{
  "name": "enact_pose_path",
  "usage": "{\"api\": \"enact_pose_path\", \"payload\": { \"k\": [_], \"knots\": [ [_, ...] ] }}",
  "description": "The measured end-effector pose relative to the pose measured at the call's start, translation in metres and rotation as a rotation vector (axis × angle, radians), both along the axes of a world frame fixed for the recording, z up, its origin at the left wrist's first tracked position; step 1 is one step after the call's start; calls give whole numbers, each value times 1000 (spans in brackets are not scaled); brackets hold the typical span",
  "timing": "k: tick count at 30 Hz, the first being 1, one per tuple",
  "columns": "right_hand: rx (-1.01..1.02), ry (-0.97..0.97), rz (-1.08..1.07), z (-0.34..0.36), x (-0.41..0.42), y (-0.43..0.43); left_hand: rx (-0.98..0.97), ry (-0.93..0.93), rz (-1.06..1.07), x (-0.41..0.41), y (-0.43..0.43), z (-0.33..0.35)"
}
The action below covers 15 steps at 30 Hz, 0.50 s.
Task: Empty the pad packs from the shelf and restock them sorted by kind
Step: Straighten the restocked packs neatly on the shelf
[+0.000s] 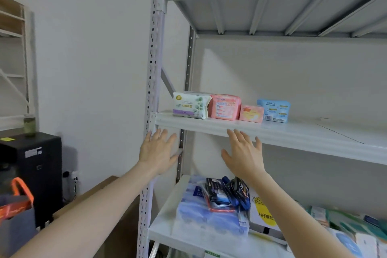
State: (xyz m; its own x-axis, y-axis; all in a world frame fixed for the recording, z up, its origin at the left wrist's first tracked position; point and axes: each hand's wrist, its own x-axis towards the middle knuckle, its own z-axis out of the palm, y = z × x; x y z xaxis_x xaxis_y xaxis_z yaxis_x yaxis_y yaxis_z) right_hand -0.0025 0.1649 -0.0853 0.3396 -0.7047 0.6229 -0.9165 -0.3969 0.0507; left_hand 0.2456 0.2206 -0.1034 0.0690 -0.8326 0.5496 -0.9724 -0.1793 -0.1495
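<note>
Both hands, left hand (158, 150) and right hand (244, 153), are reaching flat-fingered and empty toward four pad packs (225, 107) on the shelf (293, 132).

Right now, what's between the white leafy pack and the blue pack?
Two packs, seen in the head view: a big pink pack beside the white leafy pack, then a small pink pack nearer the blue pack.
</note>
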Motion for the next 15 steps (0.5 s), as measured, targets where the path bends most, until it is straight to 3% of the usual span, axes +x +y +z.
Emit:
{"api": "enact_pose_path", "payload": {
  "k": [10,15],
  "knots": [
    [-88,-101,20,61,51,-59,-210,56,-126,59,-70,43],
    [-118,-180,79,89,71,-90,-239,293,-289,80,-109,59]
  ]
}}
